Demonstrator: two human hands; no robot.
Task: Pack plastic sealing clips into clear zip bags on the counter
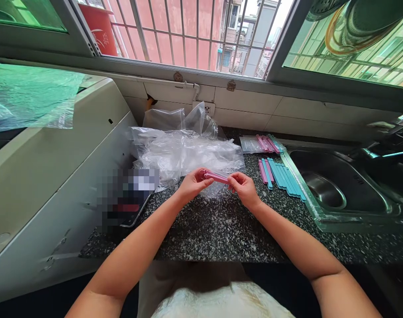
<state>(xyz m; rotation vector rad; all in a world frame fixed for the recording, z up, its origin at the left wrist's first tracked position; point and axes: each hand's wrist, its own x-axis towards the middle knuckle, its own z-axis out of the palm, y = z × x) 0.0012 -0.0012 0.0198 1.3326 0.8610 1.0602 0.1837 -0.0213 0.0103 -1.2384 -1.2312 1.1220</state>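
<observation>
Over the counter, a small bundle of slim pink plastic strips, which look like bag-sealing clips, is held between my hands. My left hand pinches its left end between thumb and fingers. At the other end, my right hand has its fingertips closed on the bundle. Clear film shows around and below the strips; whether they are inside a bag I cannot tell. To the right, more teal strips and a few pink strips lie in a row. Behind my hands spreads a pile of clear plastic bags.
Further back, a clear packet lies beside pink and teal strips. A steel sink is at the right. On the left stand a pale appliance and a blurred dark object. A barred window is ahead.
</observation>
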